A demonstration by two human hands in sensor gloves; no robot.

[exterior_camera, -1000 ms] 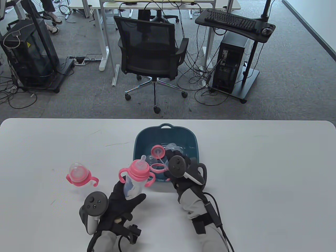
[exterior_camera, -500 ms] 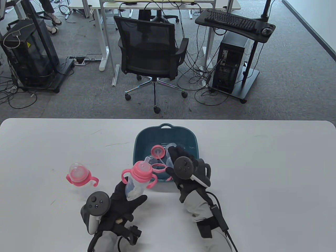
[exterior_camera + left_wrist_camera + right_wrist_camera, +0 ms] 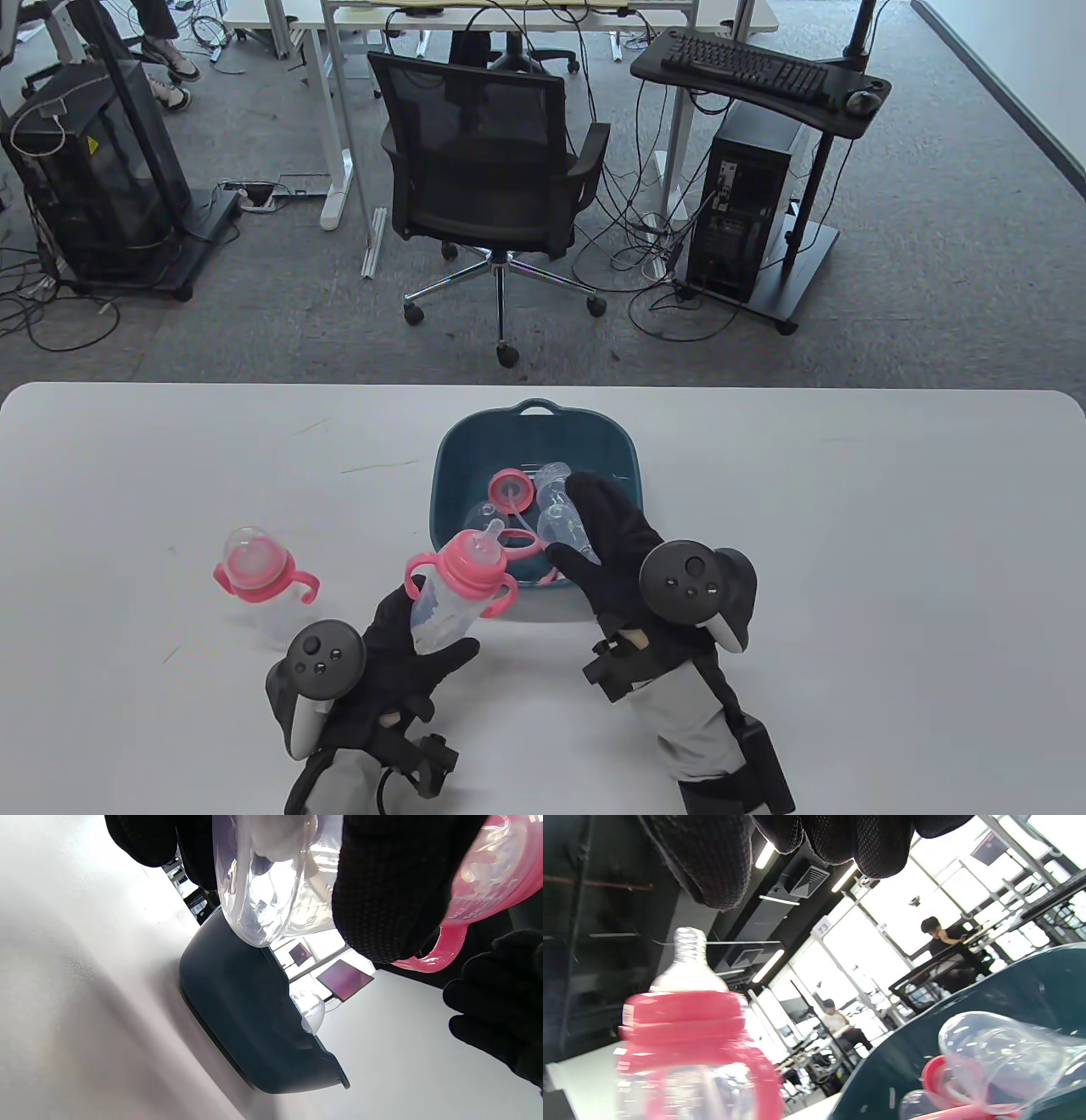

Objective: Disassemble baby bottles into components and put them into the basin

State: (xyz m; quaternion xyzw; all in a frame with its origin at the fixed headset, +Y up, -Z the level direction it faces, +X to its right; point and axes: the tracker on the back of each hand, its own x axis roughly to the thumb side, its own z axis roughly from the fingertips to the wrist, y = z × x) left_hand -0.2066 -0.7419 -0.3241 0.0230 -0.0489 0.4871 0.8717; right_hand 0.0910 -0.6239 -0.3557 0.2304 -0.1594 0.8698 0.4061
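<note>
My left hand grips the clear body of a baby bottle with a pink handled collar and nipple, tilted toward the basin; its clear base and pink handle show in the left wrist view. The teal basin holds a pink collar, a pink handle ring and clear bottle parts. My right hand hovers over the basin's near right edge, fingers straight, holding nothing. In the right wrist view the held bottle stands left of the basin.
A second bottle with a pink collar and clear cap stands on the white table at the left. Beyond the far edge are an office chair and a computer cart.
My right hand has drawn back toward me and turned, its fingers now stretched over the basin. My left hand has carried the bottle slightly right, toward the basin.
</note>
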